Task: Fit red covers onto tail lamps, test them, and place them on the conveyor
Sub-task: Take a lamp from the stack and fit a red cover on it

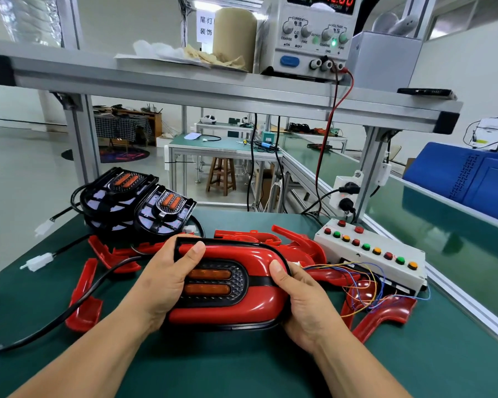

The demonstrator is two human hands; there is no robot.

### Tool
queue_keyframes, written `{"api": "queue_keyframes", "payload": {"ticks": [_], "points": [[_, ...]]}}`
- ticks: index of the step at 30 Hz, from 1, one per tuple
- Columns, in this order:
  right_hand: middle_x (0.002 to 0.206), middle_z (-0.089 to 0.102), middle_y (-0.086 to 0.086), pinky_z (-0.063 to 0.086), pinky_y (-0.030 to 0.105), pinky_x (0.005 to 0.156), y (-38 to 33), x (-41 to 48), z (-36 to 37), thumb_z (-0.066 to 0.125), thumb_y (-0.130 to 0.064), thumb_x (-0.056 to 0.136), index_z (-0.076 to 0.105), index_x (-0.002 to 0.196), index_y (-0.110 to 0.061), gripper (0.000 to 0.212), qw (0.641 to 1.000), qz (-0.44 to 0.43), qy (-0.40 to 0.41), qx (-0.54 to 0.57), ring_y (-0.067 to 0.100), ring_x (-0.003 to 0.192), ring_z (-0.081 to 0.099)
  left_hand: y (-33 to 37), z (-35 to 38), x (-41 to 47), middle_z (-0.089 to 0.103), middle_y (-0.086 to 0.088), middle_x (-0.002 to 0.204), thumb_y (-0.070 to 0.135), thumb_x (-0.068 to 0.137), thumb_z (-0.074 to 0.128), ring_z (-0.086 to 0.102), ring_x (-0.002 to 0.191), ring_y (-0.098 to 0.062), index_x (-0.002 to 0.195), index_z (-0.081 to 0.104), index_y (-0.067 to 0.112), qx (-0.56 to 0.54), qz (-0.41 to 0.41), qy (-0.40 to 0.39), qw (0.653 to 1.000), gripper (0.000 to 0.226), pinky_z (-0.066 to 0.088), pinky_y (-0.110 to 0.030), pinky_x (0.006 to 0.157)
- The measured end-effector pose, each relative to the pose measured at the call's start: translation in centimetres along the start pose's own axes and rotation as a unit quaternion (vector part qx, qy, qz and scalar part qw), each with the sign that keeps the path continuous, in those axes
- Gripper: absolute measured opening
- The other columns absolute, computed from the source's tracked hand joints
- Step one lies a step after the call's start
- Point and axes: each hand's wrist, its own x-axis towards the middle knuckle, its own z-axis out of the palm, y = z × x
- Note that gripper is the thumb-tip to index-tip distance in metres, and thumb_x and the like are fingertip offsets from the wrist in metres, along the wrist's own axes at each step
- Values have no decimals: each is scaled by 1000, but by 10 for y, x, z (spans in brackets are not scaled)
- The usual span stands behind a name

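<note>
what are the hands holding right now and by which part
Both hands hold one tail lamp with its red cover on. The left hand grips its left end, the right hand its right end, thumbs on the front face.

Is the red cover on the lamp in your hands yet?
On: the red cover surrounds the amber lenses of the tail lamp. Fully clicked in? Cannot tell.

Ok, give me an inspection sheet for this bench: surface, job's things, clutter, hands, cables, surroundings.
Surface: green bench mat.
Job's things: tail lamp with red cover fitted, in both hands; two uncovered tail lamps back left; loose red covers around.
Clutter: crumpled paper on upper shelf.
Hands: left hand grips lamp's left end; right hand its right end.
Cables: black cable, white connector, left; coloured wires at button box.
Surroundings: power supply reads 12.00; conveyor at right.
</note>
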Motion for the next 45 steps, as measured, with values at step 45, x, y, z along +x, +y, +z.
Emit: {"api": "queue_keyframes", "payload": {"ticks": [45], "points": [[98, 74, 19, 60, 43, 74, 0, 3, 1, 72, -45, 71, 77, 91, -16, 36, 997, -53, 2, -57, 34, 89, 72, -2, 4, 1, 74, -21, 99, 40, 83, 63, 73, 86, -42, 116, 59, 16, 3, -69, -24, 997, 41, 60, -45, 63]]}}
